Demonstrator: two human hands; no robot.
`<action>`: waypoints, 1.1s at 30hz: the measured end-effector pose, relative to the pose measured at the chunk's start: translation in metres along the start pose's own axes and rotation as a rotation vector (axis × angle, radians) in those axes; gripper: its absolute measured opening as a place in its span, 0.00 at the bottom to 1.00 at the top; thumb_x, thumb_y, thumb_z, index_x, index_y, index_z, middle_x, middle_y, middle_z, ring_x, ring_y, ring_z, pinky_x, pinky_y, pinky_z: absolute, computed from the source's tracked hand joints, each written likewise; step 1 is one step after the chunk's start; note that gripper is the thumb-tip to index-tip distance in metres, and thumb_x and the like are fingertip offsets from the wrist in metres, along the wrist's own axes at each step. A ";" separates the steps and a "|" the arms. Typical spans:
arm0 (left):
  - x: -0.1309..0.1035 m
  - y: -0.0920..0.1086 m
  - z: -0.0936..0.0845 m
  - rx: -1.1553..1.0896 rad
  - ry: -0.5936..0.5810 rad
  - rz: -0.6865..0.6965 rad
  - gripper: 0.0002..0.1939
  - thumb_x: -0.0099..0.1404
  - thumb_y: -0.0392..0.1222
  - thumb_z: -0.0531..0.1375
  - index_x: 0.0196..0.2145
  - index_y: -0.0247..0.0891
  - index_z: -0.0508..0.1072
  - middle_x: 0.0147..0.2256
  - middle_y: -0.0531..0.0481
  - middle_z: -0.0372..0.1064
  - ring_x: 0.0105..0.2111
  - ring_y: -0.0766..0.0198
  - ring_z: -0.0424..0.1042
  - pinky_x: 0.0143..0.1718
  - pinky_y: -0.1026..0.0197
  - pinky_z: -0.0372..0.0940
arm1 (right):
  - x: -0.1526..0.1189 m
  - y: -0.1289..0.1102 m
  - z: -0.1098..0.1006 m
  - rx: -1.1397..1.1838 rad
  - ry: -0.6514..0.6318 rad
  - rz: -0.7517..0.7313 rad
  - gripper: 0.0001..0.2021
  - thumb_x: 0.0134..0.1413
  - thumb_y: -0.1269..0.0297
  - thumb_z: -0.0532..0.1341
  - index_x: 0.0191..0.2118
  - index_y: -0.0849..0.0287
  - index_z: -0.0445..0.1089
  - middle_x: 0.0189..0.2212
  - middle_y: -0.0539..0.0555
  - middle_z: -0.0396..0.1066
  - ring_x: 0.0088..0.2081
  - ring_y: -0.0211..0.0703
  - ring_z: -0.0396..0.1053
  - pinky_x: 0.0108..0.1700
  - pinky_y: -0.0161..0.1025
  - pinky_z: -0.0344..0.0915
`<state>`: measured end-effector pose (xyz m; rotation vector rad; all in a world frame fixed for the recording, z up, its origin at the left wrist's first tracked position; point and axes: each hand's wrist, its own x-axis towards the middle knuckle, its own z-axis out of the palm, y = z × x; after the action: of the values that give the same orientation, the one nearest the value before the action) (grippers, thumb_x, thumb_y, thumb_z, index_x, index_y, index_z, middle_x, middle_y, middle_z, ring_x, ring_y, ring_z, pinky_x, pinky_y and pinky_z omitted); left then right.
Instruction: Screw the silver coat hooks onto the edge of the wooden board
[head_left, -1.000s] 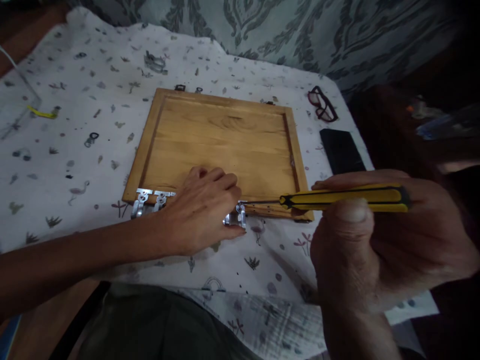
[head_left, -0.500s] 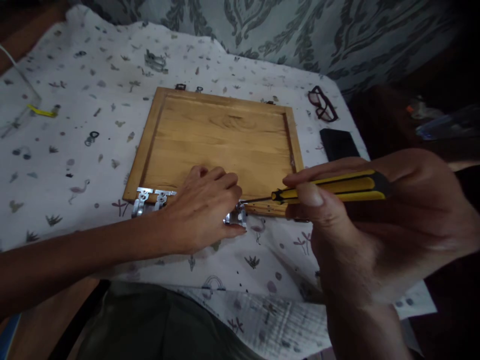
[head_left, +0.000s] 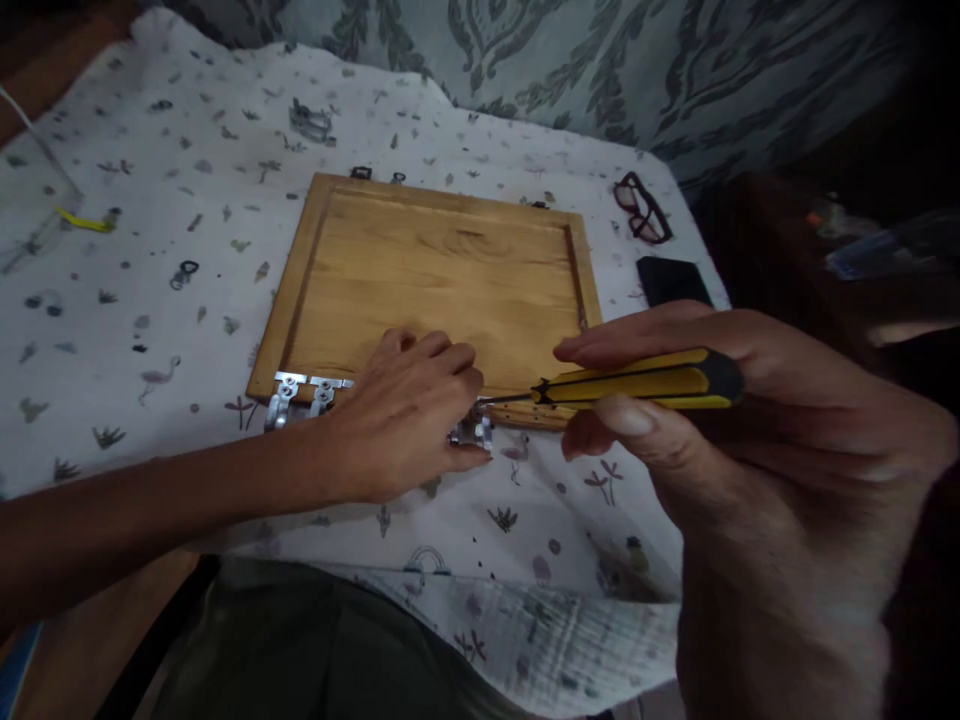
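Note:
My right hand (head_left: 757,430) holds a yellow and black screwdriver (head_left: 630,384) between thumb and fingers. Its thin shaft points left, and its tip meets a shiny metal bracket (head_left: 484,432) at the near edge of a framed wooden panel (head_left: 442,270). Curled over that edge, my left hand (head_left: 412,415) presses the bracket, thumb in front and fingers on the wood. The hand hides part of the bracket. Left of my wrist, two similar metal brackets (head_left: 283,400) sit on the same edge, each with a screw showing.
A patterned white cloth (head_left: 187,330) covers the table. Another metal fitting (head_left: 310,122) lies behind the panel. Glasses (head_left: 642,208) and a flat black object (head_left: 673,281) lie at the right, a yellow object (head_left: 84,221) at the left. Patterned wallpaper (head_left: 570,60) is behind.
My right hand has shifted slightly left and its grip on the screwdriver has loosened, with the fingers moved along the handle. My left hand stays at the bracket.

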<state>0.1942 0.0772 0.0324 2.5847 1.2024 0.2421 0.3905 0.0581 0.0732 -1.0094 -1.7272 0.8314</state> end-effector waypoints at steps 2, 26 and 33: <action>0.000 0.000 0.000 0.004 0.004 0.000 0.19 0.62 0.56 0.67 0.37 0.35 0.76 0.40 0.46 0.72 0.45 0.51 0.69 0.46 0.49 0.58 | -0.001 0.001 0.004 -0.040 0.021 -0.034 0.10 0.53 0.69 0.69 0.41 0.48 0.78 0.37 0.49 0.76 0.24 0.36 0.69 0.21 0.38 0.64; 0.000 0.001 0.000 -0.033 -0.015 -0.008 0.19 0.62 0.54 0.67 0.39 0.34 0.76 0.41 0.45 0.71 0.47 0.49 0.68 0.48 0.47 0.57 | -0.002 0.006 0.020 -0.103 0.142 -0.078 0.07 0.56 0.71 0.66 0.39 0.51 0.78 0.35 0.47 0.75 0.24 0.33 0.70 0.26 0.36 0.68; 0.000 0.003 -0.002 -0.066 -0.052 -0.039 0.21 0.60 0.56 0.69 0.38 0.35 0.75 0.40 0.48 0.70 0.45 0.52 0.68 0.49 0.48 0.58 | -0.003 0.005 0.015 -0.121 0.203 -0.121 0.03 0.59 0.67 0.65 0.39 0.55 0.76 0.35 0.49 0.75 0.25 0.30 0.69 0.25 0.31 0.67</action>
<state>0.1957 0.0755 0.0354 2.4930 1.2040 0.2018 0.3784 0.0563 0.0629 -1.0213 -1.6607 0.5329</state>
